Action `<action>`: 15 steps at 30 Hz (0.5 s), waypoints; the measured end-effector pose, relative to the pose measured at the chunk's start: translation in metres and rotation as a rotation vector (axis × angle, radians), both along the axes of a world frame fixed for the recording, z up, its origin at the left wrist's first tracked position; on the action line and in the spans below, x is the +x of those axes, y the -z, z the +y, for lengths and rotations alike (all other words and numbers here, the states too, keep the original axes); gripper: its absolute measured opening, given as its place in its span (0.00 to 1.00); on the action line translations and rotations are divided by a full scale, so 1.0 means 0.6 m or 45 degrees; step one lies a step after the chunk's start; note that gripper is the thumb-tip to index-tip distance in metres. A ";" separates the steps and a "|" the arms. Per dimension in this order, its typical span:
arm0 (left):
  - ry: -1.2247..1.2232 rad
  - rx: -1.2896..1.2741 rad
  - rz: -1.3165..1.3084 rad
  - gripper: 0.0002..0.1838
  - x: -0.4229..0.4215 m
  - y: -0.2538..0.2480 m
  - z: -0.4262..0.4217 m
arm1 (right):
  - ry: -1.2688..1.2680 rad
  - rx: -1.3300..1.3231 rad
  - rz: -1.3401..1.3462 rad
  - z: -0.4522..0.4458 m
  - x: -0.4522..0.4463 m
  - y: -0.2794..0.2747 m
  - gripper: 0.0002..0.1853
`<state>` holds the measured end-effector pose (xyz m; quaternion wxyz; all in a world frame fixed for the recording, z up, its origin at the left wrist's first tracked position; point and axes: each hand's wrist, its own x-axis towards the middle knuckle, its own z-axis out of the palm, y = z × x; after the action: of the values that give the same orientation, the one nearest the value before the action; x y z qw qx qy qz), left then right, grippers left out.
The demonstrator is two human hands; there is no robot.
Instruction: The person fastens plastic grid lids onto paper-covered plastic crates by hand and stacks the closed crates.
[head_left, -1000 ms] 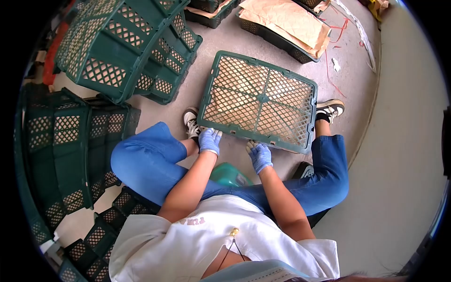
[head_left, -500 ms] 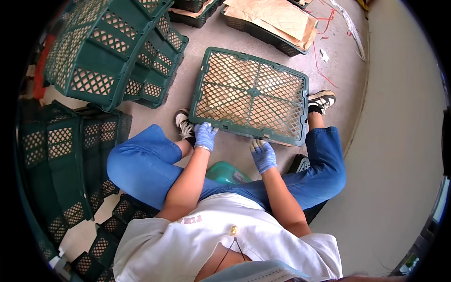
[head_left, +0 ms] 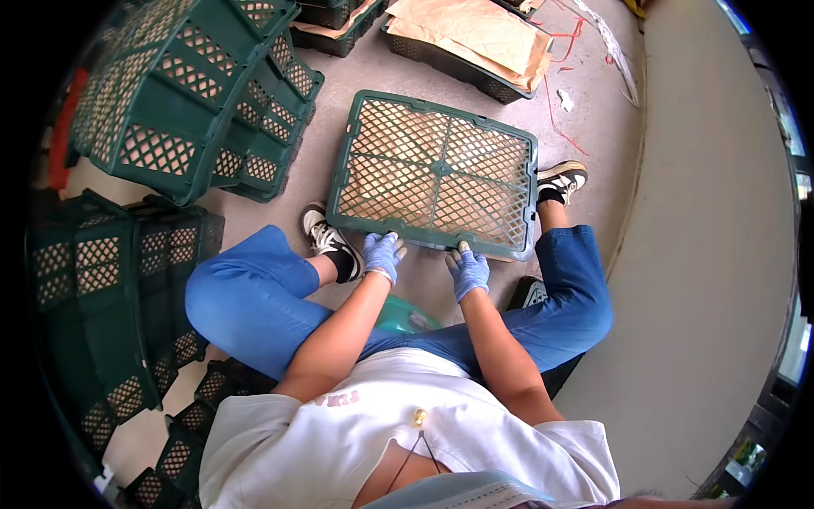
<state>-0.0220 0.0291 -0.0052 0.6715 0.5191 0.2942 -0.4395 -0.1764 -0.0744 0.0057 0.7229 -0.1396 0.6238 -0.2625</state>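
A green plastic lattice crate lid [head_left: 442,169] lies on the floor in front of me, with brown paper showing through its mesh. My left hand [head_left: 384,254], in a blue glove with pale fingertips, grips the lid's near edge left of the middle, thumb on the rim. My right hand [head_left: 468,270], gloved alike, holds the same edge farther right. Its thumb presses on the rim and its other fingers curl below. What lies under the lid's near edge is mostly hidden.
Tall stacks of green mesh crates [head_left: 157,140] stand at the left. A dark crate topped with brown paper [head_left: 471,38] is at the back. Red string [head_left: 555,119] lies on the floor. A green stool [head_left: 398,315] shows between my legs, and a pale wall [head_left: 695,254] rises at the right.
My left hand has shifted right along the lid's near edge, nearer to the right hand. Both thumbs now lie on the rim. The whole view has shifted slightly.
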 end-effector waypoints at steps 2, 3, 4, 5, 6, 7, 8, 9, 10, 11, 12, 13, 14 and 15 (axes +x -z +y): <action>0.031 0.138 -0.057 0.14 -0.002 -0.001 -0.004 | 0.043 0.055 0.052 0.005 -0.004 0.014 0.20; -0.002 0.211 -0.039 0.14 -0.002 -0.009 -0.009 | 0.035 0.122 0.115 0.004 0.000 0.009 0.18; -0.033 0.281 -0.019 0.15 -0.003 -0.016 -0.015 | 0.029 0.186 0.180 -0.003 0.006 0.005 0.16; -0.067 0.351 0.000 0.15 -0.002 -0.022 -0.021 | 0.021 0.250 0.244 -0.012 0.013 0.002 0.13; -0.136 0.301 0.000 0.17 -0.005 -0.002 -0.021 | 0.085 0.319 0.159 -0.021 0.017 0.016 0.12; -0.172 0.298 0.035 0.17 -0.004 -0.002 -0.022 | 0.148 0.388 0.073 -0.031 0.018 0.045 0.11; -0.210 0.295 0.069 0.17 -0.002 -0.003 -0.024 | 0.211 0.455 -0.014 -0.040 0.019 0.070 0.10; -0.247 0.293 0.106 0.17 -0.002 -0.003 -0.026 | 0.182 0.427 0.033 -0.046 0.018 0.087 0.10; -0.173 0.268 0.111 0.17 0.001 0.010 -0.024 | 0.153 0.398 0.078 -0.049 0.020 0.097 0.10; -0.104 0.242 0.112 0.16 0.011 0.024 -0.023 | 0.117 0.367 0.117 -0.053 0.024 0.106 0.10; -0.039 0.218 0.110 0.16 0.022 0.035 -0.022 | 0.105 0.339 0.171 -0.056 0.031 0.104 0.11; -0.018 0.263 0.080 0.15 0.029 0.029 -0.025 | 0.104 0.310 0.184 -0.052 0.038 0.088 0.11; 0.006 0.307 0.052 0.14 0.033 0.024 -0.033 | 0.106 0.279 0.200 -0.050 0.042 0.073 0.10; 0.033 0.352 0.029 0.13 0.034 0.021 -0.038 | 0.110 0.250 0.219 -0.047 0.040 0.072 0.10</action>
<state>-0.0016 0.0063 -0.0177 0.5844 0.6055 0.3527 -0.4091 -0.1526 -0.1024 -0.0377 0.6649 -0.0633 0.7115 -0.2181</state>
